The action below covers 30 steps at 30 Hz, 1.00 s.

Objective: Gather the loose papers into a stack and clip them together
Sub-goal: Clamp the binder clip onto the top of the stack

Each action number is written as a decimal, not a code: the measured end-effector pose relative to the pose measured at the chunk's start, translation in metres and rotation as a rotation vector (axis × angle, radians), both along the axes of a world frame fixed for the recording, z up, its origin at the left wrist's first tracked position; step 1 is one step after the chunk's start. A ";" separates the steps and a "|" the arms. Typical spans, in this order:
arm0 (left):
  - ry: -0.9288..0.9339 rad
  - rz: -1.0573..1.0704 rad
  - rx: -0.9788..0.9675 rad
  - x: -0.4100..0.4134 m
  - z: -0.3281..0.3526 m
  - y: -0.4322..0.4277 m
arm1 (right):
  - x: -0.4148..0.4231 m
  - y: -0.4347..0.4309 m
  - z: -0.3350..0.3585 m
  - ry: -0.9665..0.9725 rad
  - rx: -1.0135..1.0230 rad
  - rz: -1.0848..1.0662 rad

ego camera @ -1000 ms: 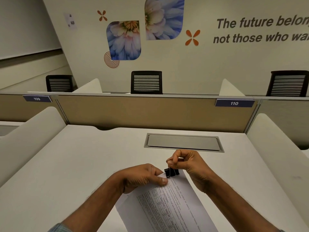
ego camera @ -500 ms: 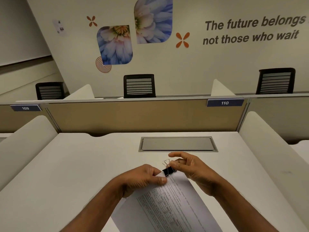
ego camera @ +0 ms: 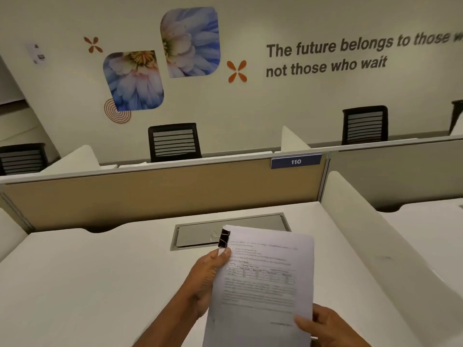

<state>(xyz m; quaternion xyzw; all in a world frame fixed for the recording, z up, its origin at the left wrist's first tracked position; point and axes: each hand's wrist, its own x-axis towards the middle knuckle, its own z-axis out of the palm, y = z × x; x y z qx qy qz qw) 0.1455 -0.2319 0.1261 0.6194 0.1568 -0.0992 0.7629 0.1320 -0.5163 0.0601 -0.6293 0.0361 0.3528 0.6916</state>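
The stack of papers (ego camera: 263, 279) was held off the surface (ego camera: 100, 271), above its near middle, with its top edge in front of the grey inset panel (ego camera: 195, 234) toward the far edge. The left hand (ego camera: 208, 279) gripped the stack's left edge just below the black binder clip (ego camera: 223, 238), thumb on the printed face. The right hand (ego camera: 323, 326) pinched the lower right corner. The sheets looked light and floppy, so they would likely sag unless supported at two edges or held near the clip, the stiffest spot. The long axis ran near to far, tipped up, with the clipped corner at the far left and the clip's wire handles pointing left.
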 end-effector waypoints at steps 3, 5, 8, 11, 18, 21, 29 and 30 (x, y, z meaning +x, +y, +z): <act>0.022 0.091 -0.068 0.024 -0.020 -0.029 | 0.005 -0.014 -0.019 -0.155 -0.210 -0.110; 0.060 0.144 -0.092 0.040 -0.040 -0.045 | 0.013 -0.027 -0.036 -0.210 -0.354 -0.239; 0.144 0.184 -0.126 0.059 -0.074 -0.064 | 0.029 -0.048 -0.058 -0.231 -0.458 -0.341; 0.229 0.162 -0.085 0.070 -0.109 -0.079 | 0.048 -0.065 -0.079 -0.258 -0.547 -0.354; 0.347 0.115 -0.044 0.077 -0.148 -0.098 | 0.080 -0.096 -0.120 -0.225 -0.655 -0.351; 0.359 0.091 -0.017 0.075 -0.147 -0.098 | 0.087 -0.100 -0.126 -0.241 -0.682 -0.380; 0.313 0.009 0.055 0.045 -0.145 -0.078 | 0.076 -0.086 -0.128 -0.335 -0.958 -0.468; 0.297 0.013 0.066 0.039 -0.143 -0.071 | 0.071 -0.086 -0.130 -0.347 -1.012 -0.461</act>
